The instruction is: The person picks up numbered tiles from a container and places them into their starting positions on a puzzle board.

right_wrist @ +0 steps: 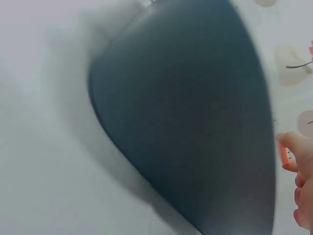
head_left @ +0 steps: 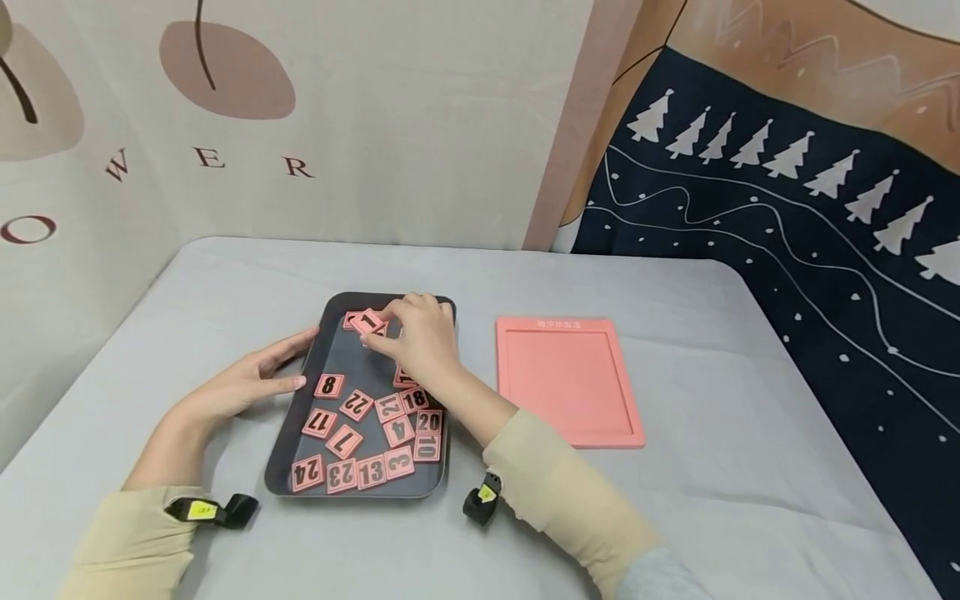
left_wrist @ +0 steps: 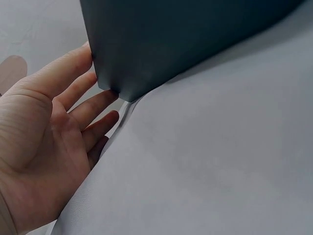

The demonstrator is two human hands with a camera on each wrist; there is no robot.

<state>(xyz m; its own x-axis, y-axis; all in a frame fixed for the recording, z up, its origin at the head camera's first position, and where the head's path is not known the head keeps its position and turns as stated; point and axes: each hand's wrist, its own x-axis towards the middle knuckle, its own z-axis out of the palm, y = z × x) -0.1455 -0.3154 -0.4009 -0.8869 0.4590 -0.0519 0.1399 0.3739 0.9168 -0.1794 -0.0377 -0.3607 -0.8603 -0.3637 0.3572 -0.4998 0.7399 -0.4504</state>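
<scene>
A dark grey tray (head_left: 315, 446) holds several pink number tiles, among them the 8 tile (head_left: 329, 386) and the 24 tile (head_left: 307, 473). Over its far end, my right hand (head_left: 423, 333) pinches a pink tile marked 1 (head_left: 367, 322) between thumb and fingers, above other tiles it partly covers. That pinched tile (right_wrist: 283, 153) shows edge-on in the right wrist view. My left hand (head_left: 251, 379) touches the tray's left side with extended fingers. In the left wrist view, its fingertips meet the outer wall of the tray (left_wrist: 142, 44).
Right of the tray lies a pink square frame board (head_left: 566, 383) with a raised rim and no tiles in it. A pale cloth covers the table (head_left: 712, 492). Behind stand a printed light curtain (head_left: 420, 150) and a dark cloth with white trees (head_left: 750, 217).
</scene>
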